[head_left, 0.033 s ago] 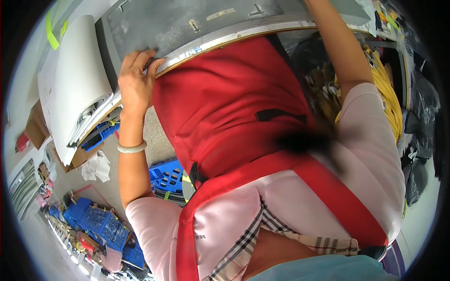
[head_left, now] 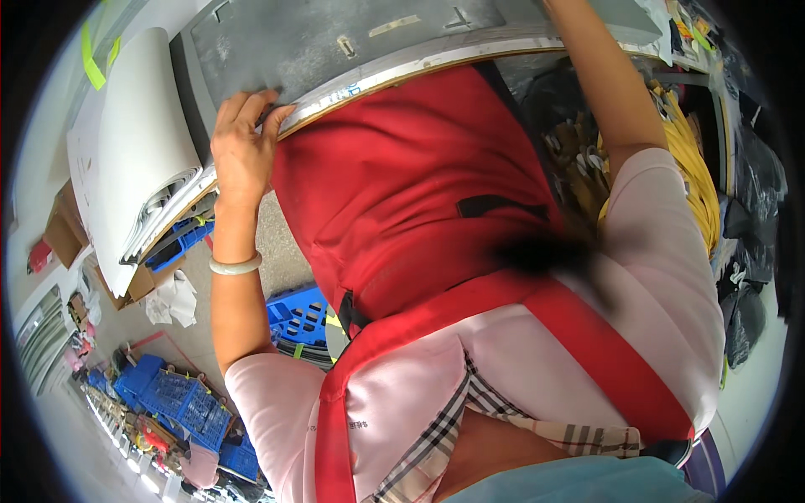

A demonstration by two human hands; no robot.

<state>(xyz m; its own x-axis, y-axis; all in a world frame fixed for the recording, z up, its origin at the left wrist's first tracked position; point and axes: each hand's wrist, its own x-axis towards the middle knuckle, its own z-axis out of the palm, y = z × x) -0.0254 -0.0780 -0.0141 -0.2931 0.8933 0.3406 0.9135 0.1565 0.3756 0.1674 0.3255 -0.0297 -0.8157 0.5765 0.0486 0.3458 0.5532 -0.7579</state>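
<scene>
My left hand (head_left: 243,151) is at the near edge of the grey-topped worktable (head_left: 277,50), its fingers curled and its thumb bent toward them. A small dark patch shows between thumb and fingertips; what it is, I cannot make out. A pale bangle (head_left: 236,267) circles that wrist. My right forearm (head_left: 616,84) reaches up over the table on the right and leaves through the top of the view, so the right hand is hidden. Strips of tape (head_left: 394,25) lie on the grey top. My red apron (head_left: 411,159) is against the table's front edge.
Left of my hand, a large folded white sheet (head_left: 142,126) hangs over the table's edge. Blue plastic crates (head_left: 180,402) stand at lower left, another blue crate (head_left: 299,316) by my left elbow. Yellow material (head_left: 692,168) and black plastic bags (head_left: 750,277) are on the right.
</scene>
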